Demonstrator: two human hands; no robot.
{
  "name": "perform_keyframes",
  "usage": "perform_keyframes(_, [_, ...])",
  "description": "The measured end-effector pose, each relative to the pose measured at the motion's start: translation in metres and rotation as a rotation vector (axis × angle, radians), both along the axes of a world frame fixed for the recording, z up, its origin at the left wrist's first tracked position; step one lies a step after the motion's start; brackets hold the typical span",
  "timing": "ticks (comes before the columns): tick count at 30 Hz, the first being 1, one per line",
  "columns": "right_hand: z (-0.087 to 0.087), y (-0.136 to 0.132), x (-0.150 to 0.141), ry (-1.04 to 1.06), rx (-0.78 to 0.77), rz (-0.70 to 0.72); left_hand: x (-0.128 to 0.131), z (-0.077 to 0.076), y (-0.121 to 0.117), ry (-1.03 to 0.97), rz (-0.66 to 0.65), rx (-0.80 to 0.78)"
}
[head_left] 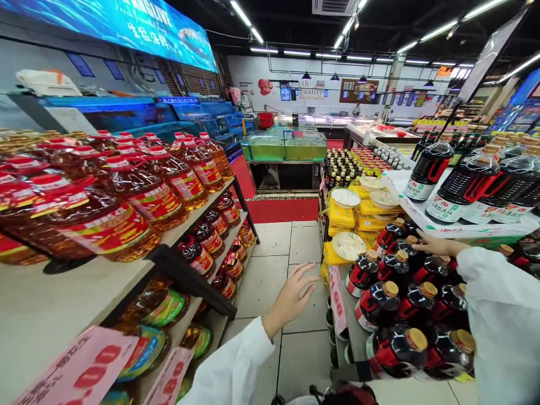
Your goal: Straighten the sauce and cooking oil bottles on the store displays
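Note:
My left hand (292, 297) hangs over the tiled aisle with its fingers apart, holding nothing. My right hand (433, 245) reaches over the right-hand shelf, fingers stretched out beside the tan cap of a dark sauce bottle (408, 244). Whether the fingertips touch that cap I cannot tell. Around it stand several more dark bottles with red handles and tan caps, among them a nearer bottle (377, 304). Just left of these bottles, a patterned bowl (348, 247) rests on yellow packages (337, 214).
A left shelf (126, 287) carries several big oil jugs (113, 225) with red caps. Larger dark bottles (462, 185) stand on a white tray (476, 228) at right. Pink price signs (337, 298) line the shelf edge. Ahead, a floor aisle (270, 275) leads to glass tanks (284, 147).

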State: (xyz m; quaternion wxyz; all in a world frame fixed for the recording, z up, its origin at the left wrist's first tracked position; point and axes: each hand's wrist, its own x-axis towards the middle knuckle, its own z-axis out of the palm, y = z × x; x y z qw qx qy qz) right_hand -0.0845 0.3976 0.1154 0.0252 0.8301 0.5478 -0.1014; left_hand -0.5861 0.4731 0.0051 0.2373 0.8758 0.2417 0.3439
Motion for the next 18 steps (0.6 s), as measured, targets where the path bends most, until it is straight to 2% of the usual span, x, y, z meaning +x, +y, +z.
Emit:
perform_keyframes(2, [0.021, -0.02, -0.001, 0.08, 0.033, -0.033, -0.021, -0.002, 0.015, 0.012, -0.012, -0.017])
perform_keyframes(4, [0.038, -0.043, -0.003, 0.141, 0.051, -0.06, -0.027, 0.0, 0.028, 0.019, -0.046, -0.034])
perform_keyframes(7, [0.05, -0.073, -0.019, 0.29, 0.039, -0.095, -0.011, 0.006, 0.041, 0.003, -0.126, -0.056])
perform_keyframes(10, [0.052, -0.087, -0.049, 0.37, -0.044, -0.095, 0.021, 0.008, 0.046, -0.031, -0.208, -0.073])
perform_keyframes(14, [0.063, -0.075, -0.079, 0.212, -0.078, -0.087, 0.064, 0.007, 0.044, -0.048, -0.312, -0.1])
perform_keyframes(18, [0.079, -0.037, -0.075, 0.039, -0.041, -0.06, 0.096, 0.011, 0.051, -0.05, -0.371, -0.144])
